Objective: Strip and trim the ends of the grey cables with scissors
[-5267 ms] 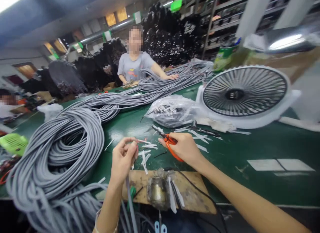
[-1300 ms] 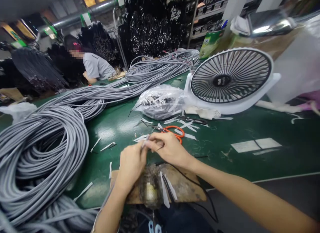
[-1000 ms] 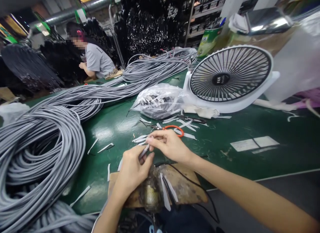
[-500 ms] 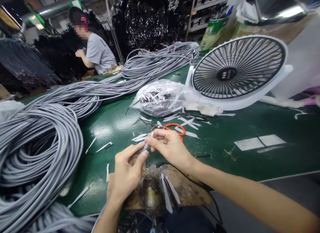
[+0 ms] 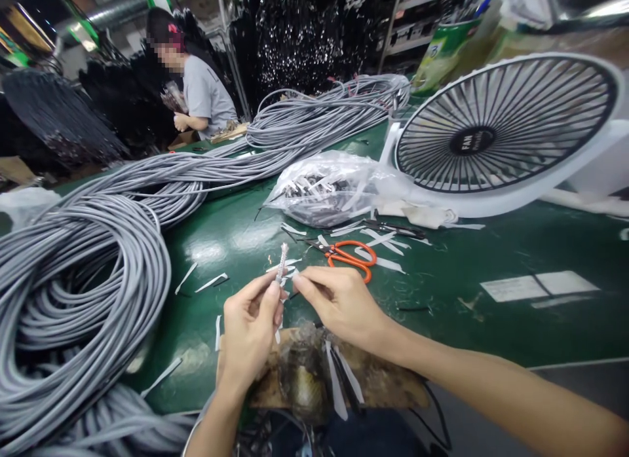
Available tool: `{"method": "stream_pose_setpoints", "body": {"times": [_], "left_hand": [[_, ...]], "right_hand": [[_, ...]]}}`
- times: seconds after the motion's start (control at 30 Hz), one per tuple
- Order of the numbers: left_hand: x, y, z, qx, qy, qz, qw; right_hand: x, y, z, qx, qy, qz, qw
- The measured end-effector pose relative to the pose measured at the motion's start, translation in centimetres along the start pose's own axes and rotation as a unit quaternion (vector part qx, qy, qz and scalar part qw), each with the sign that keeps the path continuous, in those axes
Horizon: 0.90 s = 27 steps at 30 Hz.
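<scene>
My left hand is closed around the end of a grey cable. The cable's stripped tip stands up above my thumb and looks like silvery braid. Close on its right, my right hand has thumb and forefinger pinched together; a small whitish bit shows at the fingertips, too small to name. Orange-handled scissors lie on the table just beyond my right hand. White strips are scattered around them. Below my hands is a stained wooden board with a dark, gummy lump on it.
Coils of grey cable fill the left side and run toward the back. A clear bag of small parts lies beyond the scissors. A white fan stands at the right on the green table. A person sits at the back left.
My right hand has drawn slightly away from the cable tip, which now shows bare above my left hand. The view has shifted a little. The person at the back now has a clear bag near their hands.
</scene>
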<state>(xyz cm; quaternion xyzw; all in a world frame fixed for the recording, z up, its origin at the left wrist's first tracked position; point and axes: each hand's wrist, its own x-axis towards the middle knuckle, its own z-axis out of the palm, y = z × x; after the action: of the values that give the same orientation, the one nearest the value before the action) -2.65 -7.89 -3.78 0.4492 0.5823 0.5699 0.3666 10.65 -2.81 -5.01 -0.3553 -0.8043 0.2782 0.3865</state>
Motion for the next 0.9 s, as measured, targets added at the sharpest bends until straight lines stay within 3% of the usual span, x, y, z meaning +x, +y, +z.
{"method": "stream_pose_setpoints", "body": {"times": [0.27, 0.37, 0.47, 0.57, 0.67, 0.73, 0.83, 0.9], "left_hand": [[0.0, -0.5, -0.2, 0.045, -0.027, 0.026, 0.998], [-0.1, -0.7, -0.3, 0.084, -0.041, 0.050, 0.994], [-0.2, -0.6, -0.1, 0.095, -0.040, 0.044, 0.994], [-0.1, -0.4, 0.0, 0.110, -0.024, 0.037, 0.993], [0.2, -0.3, -0.1, 0.153, 0.045, 0.040, 0.986], [0.4, -0.2, -0.2, 0.158, 0.077, 0.037, 0.984], [0.4, -0.1, -0.3, 0.104, 0.070, 0.019, 0.992], [0.2, -0.1, -0.3, 0.075, 0.066, 0.011, 0.995]], "right_hand": [[0.5, -0.2, -0.1, 0.140, -0.048, 0.068, 0.987], [0.4, -0.2, -0.1, 0.152, -0.045, 0.058, 0.986], [0.0, -0.2, 0.1, 0.061, 0.034, -0.031, 0.997], [-0.5, -0.3, 0.3, -0.026, 0.111, -0.151, 0.982], [-1.1, -0.7, 0.6, -0.045, 0.122, -0.294, 0.947], [-1.2, -0.9, 0.8, -0.033, 0.095, -0.331, 0.938], [-0.8, -0.7, 0.6, -0.025, 0.061, -0.174, 0.983], [-0.3, -0.3, 0.3, -0.021, 0.056, -0.075, 0.995]]}}
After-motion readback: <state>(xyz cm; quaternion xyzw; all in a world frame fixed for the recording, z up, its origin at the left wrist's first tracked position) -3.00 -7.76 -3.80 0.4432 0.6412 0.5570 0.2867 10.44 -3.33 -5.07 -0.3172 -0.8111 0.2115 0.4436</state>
